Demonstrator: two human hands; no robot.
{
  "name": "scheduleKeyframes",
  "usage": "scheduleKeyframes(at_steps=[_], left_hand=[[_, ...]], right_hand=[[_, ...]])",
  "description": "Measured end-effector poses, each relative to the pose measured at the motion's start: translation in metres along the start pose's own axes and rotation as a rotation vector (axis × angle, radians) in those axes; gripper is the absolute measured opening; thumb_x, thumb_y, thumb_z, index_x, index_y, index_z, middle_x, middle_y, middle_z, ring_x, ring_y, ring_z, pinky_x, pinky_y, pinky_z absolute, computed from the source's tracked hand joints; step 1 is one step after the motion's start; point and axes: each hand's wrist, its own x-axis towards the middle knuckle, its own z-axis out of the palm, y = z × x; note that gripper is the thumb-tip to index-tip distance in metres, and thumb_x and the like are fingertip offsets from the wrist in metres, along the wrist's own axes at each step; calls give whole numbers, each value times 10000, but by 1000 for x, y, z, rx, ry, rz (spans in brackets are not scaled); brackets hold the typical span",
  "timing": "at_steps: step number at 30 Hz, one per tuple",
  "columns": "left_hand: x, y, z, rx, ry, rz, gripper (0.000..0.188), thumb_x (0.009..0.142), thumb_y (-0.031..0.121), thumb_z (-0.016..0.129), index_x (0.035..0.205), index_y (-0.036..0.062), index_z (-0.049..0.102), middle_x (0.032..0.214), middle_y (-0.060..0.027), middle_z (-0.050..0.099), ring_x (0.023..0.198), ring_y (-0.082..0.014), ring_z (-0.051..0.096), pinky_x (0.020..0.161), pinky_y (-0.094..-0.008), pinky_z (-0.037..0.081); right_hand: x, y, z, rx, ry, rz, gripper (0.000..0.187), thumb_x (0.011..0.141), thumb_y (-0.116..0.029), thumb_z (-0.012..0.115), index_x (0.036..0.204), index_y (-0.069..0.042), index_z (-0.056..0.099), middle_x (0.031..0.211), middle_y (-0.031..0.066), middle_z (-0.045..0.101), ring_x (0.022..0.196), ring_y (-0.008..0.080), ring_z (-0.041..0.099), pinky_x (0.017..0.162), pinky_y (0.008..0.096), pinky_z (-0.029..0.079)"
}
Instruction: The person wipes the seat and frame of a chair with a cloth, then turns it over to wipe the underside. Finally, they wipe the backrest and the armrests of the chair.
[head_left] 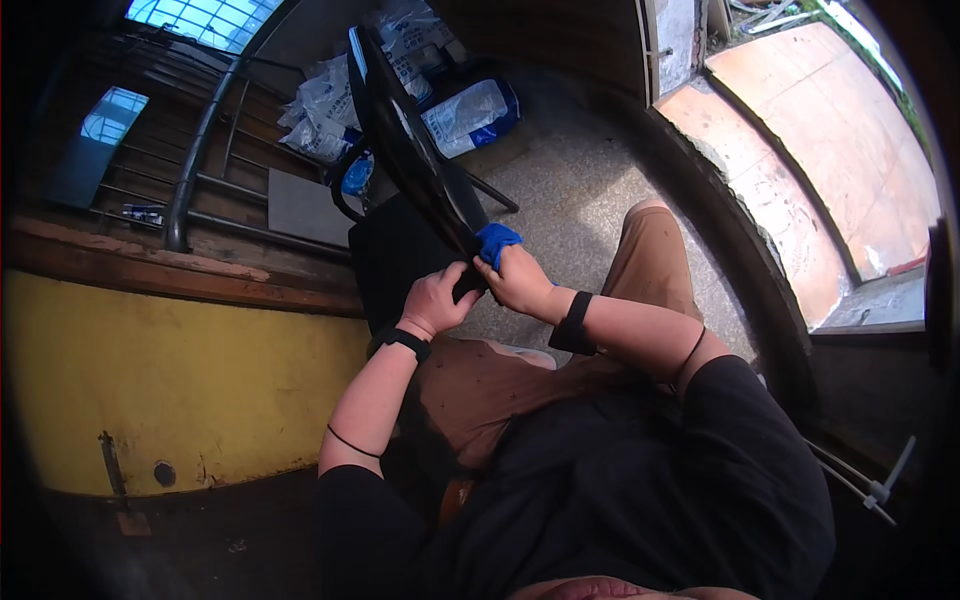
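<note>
A person's right hand [522, 280] closed on a blue cloth [497, 238], pressing it to the near end of the curved back of a black chair [408, 145], while the left hand [435, 300] curled against that same end; how firmly it gripped could not be told. The chair stood by the left edge of the speckled floor [585, 165], its glossy back seen nearly edge-on, the long axis running from the hands away and leftward, its far end pointing toward the back wall. The back hid part of the plastic bags [465, 115] behind it; the cloth was mostly covered by the fingers, the left fingertips were hard to make out, and dark tones blurred the line between back and black seat [385, 255]. A tubular metal frame [200, 150] and a grey board [305, 208] crowded the chair's left side, above a yellow panel [180, 370] nearer the person. A knee in brown trousers [655, 255] jutted over the floor to the right, short of a dark sill [735, 240] along the floor's right edge and sunlit paving [830, 130] outside.
</note>
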Motion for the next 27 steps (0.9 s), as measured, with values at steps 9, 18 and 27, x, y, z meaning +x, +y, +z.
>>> scheduleKeyframes(at_steps=[9,18,27], left_hand=[[-52,8,-6,-107,-80,53,373,818,337,781,1062,83,659,894,-168,707,808,-377,698,699,-428,568],[-56,3,-6,-52,-264,5,447,815,313,780,1177,78,664,1012,-157,715,929,-393,685,834,-437,533],[-52,6,-9,-74,-119,107,443,808,313,796,1163,87,658,1157,-156,665,1074,-377,632,963,-466,489]], right_hand=[[-27,-20,-23,560,-128,-174,474,1050,-447,493,1212,-5,556,1267,296,538,1218,458,519,1068,472,395],[67,-62,-11,777,-150,-657,789,1049,-624,284,1234,89,568,1500,325,387,1426,483,308,1207,516,191],[68,19,26,674,-560,185,776,1076,-533,318,1587,28,156,1667,270,72,1560,386,36,1266,429,65]])
